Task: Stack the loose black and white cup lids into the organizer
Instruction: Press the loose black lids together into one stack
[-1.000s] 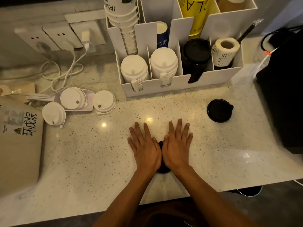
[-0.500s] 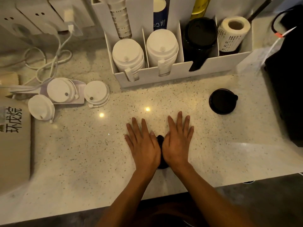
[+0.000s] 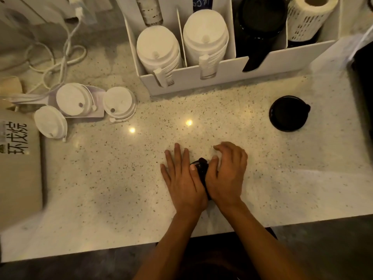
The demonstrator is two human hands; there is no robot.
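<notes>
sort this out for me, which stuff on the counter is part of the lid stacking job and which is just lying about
Part of the job:
black lid under the hands
loose black lid
three loose white lids
organizer
left hand, right hand

Just lying about:
charger cable
label roll
brown paper bag

A tan package (image 3: 19,168) at the left edge of the bench (image 3: 242,138) bears large dark Chinese characters, "环戊烷", turned sideways. A blue container (image 3: 202,3) behind the organizer (image 3: 228,74) shows cut-off white lettering, unreadable.
</notes>
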